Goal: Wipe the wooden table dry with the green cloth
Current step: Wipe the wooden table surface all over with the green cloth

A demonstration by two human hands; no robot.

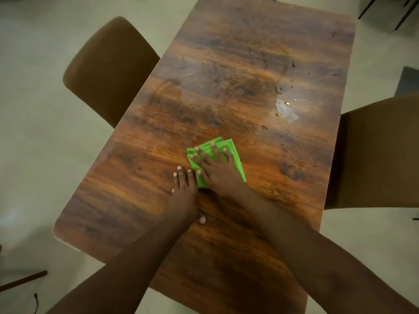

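Observation:
A folded green cloth (229, 147) lies flat near the middle of the wooden table (140, 168). My right hand (216, 169) presses down on the cloth with its fingers spread and straight. Just left of the cloth, my left hand (184, 193) rests flat on the bare wood, its fingertips beside the cloth's near corner. Water drops and a shiny wet patch (286, 109) sit on the table to the far right of the cloth. Faint wet smears (226, 82) cover the table's far half.
A brown upholstered chair (108, 69) stands at the table's left side and another brown chair (376, 152) at its right side. Pale floor surrounds the table. Dark chair legs (405, 12) show at the top right corner.

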